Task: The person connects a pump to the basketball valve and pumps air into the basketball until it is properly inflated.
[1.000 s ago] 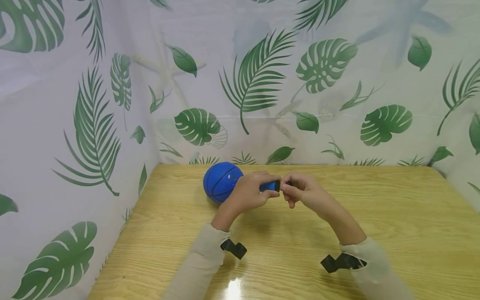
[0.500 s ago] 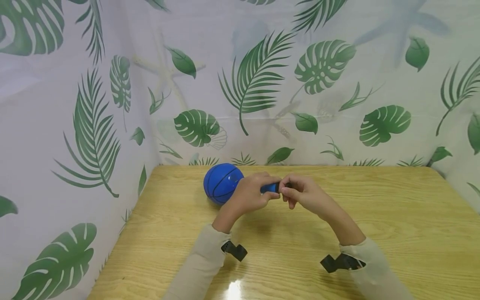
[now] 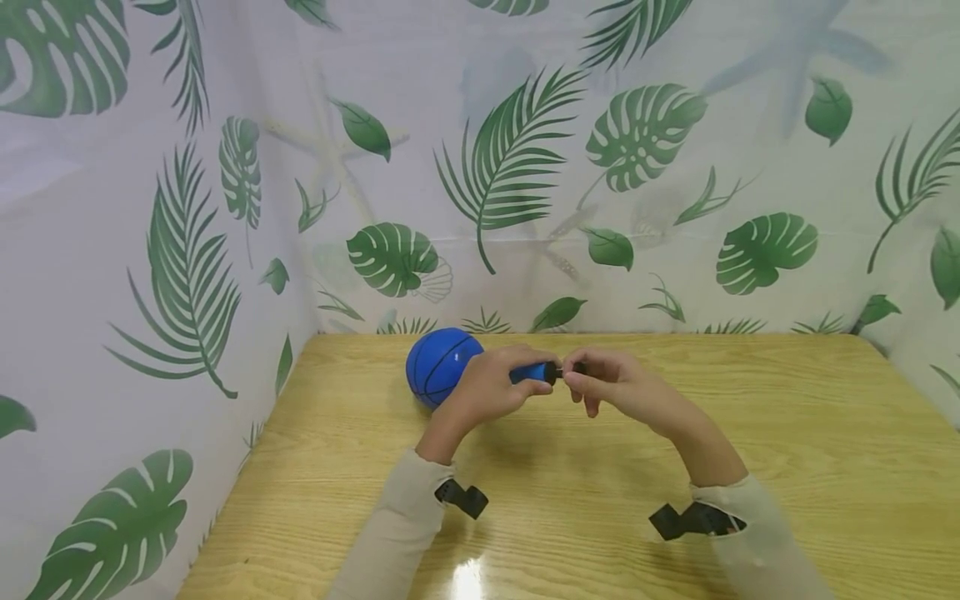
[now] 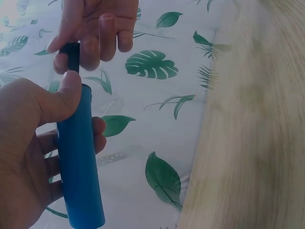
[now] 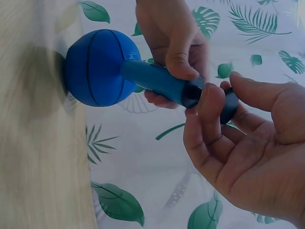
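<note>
A blue hand pump (image 3: 532,372) with a black end lies across my left hand (image 3: 487,390), whose fingers and thumb wrap its barrel (image 4: 81,162). Facing it, my right hand (image 3: 633,393) pinches the pump's black handle (image 5: 229,106) between thumb and fingers. A short thin rod shows between barrel and handle in the head view. Just beyond the left hand, a blue ball (image 3: 442,367) with black basketball lines rests on the table. In the right wrist view the barrel's far end meets the ball's outline; whether they are joined cannot be told.
The wooden table (image 3: 750,433) stretches out on both sides of the hands. A white leaf-print cloth (image 3: 525,283) hangs behind it and along the left side. Black camera mounts (image 3: 461,498) sit on both sleeves.
The right hand shifts slightly right, away from the left, drawing the handle out so that the rod shows. The left hand moves slightly left with the barrel; the ball hardly moves.
</note>
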Demonstrator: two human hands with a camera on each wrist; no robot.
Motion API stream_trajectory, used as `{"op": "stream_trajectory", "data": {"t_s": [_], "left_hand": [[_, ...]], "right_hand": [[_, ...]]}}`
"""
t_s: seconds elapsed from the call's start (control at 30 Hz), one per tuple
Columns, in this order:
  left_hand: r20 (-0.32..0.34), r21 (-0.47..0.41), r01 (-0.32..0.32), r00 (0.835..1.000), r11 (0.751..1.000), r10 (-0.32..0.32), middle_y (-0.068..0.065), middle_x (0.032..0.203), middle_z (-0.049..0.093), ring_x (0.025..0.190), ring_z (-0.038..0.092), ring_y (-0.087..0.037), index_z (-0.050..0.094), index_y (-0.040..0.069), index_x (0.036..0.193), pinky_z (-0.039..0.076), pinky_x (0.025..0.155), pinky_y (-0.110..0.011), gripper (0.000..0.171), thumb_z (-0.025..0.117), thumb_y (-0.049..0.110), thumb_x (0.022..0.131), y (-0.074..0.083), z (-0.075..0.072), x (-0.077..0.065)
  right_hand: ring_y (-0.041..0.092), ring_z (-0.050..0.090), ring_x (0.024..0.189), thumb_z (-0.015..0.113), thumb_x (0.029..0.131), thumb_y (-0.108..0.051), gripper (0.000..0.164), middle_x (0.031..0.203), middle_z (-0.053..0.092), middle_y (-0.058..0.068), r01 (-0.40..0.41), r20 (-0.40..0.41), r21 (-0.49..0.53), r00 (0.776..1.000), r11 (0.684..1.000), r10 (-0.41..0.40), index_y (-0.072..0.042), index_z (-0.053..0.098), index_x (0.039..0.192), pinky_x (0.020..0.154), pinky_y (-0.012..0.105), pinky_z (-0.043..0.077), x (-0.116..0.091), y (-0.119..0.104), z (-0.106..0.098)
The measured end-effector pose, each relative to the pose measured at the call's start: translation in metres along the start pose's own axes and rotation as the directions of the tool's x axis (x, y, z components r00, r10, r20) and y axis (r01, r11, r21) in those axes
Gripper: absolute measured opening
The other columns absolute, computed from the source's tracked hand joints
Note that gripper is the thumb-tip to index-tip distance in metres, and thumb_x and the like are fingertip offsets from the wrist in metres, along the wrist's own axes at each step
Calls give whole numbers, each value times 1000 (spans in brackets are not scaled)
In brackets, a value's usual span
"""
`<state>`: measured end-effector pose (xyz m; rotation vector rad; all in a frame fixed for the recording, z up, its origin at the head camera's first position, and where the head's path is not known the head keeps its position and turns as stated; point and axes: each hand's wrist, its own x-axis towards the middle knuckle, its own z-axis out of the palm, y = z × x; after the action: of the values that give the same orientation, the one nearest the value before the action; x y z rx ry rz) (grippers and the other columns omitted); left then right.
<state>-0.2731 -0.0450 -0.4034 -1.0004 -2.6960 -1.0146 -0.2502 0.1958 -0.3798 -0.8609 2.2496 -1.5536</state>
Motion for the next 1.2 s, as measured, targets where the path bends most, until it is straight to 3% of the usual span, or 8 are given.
{"op": "stream_trajectory", "data": {"t_s": [0.27, 0.5, 0.63, 0.9, 1.2], "left_hand": [[-38, -22, 39, 999, 999, -39, 3, 133, 69, 123, 65, -18, 68, 26, 133, 54, 100, -39, 38, 72, 31, 96, -6, -11, -1], [-50, -39, 49, 997, 998, -51, 2, 136, 68, 126, 64, -19, 68, 25, 133, 54, 101, -41, 38, 72, 30, 96, -8, -15, 0], [-45, -21, 28, 999, 999, -29, 1, 136, 68, 126, 63, -20, 68, 23, 133, 53, 102, -41, 37, 72, 29, 96, -7, -11, 2], [-46, -50, 7, 999, 999, -10, -1, 132, 69, 123, 65, -21, 69, 21, 131, 53, 102, -41, 36, 72, 26, 96, -2, -3, 2], [-46, -70, -56, 998, 996, 53, -2, 123, 73, 112, 69, -17, 70, 18, 129, 55, 95, -36, 34, 73, 23, 95, 3, 7, 4]], "right_hand": [[25, 59, 68, 49, 109, -14, 15, 86, 58, 6, 83, -49, -11, 995, 996, -83, -4, 59, 112, 69, 34, 55, -16, -10, -23], [20, 57, 67, 40, 111, -10, 25, 82, 59, 4, 199, -122, 40, 974, 979, -193, 3, 61, 111, 64, 31, 54, -28, -19, -36], [18, 57, 66, 43, 110, -11, 23, 79, 59, 2, 189, -146, 39, 972, 981, -181, 2, 62, 108, 64, 31, 53, -27, -18, -34], [16, 57, 65, 44, 110, -11, 25, 79, 57, -1, 188, -165, 91, 971, 978, -171, 10, 58, 108, 63, 29, 53, -22, -14, -30], [13, 57, 65, 46, 110, -14, 22, 75, 57, -3, 141, -99, 126, 987, 982, -129, 2, 61, 106, 63, 30, 54, -7, -2, -12]]}}
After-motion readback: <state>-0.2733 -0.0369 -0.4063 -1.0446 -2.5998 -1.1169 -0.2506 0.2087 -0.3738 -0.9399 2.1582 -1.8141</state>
